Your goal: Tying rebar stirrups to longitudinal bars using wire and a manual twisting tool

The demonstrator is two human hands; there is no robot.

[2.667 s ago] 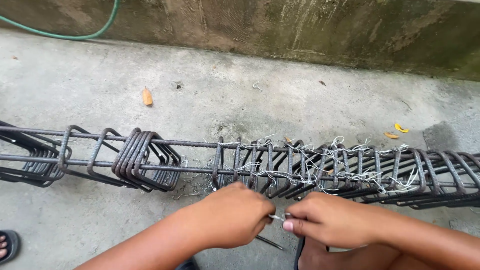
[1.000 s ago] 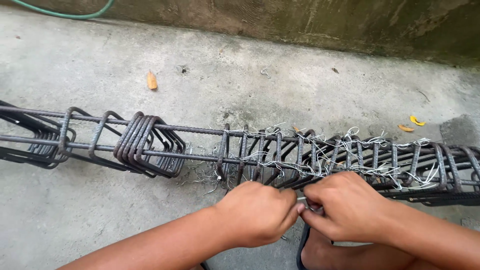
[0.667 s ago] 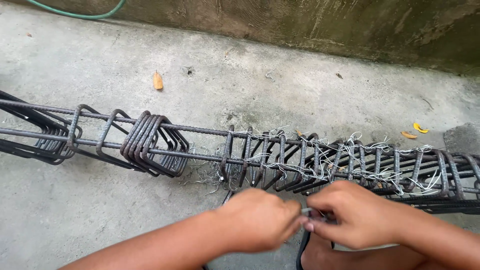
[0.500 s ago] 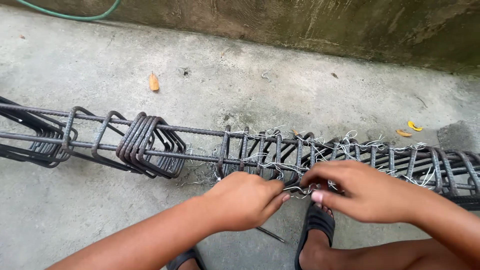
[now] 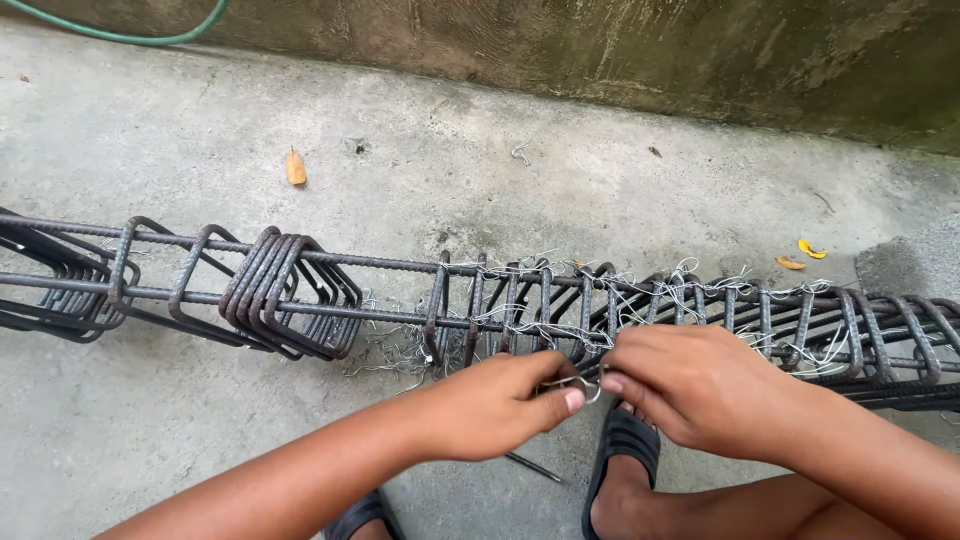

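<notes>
both forearms reach forward and converge; left hand and right hand meet fingertip to fingertip, fingers pinched, seemingly closed tight.

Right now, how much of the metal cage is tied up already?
The square rings on the right already carry white wire ties. The left hand and right hand pinch a small wire loop beside the cage. The bunched rings on the left show no ties yet.

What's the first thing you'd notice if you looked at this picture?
A long rebar cage lies across the concrete floor, with thin tie wires bristling on its right half. In front of it, the left hand and right hand pinch a small wire loop between them.
</notes>
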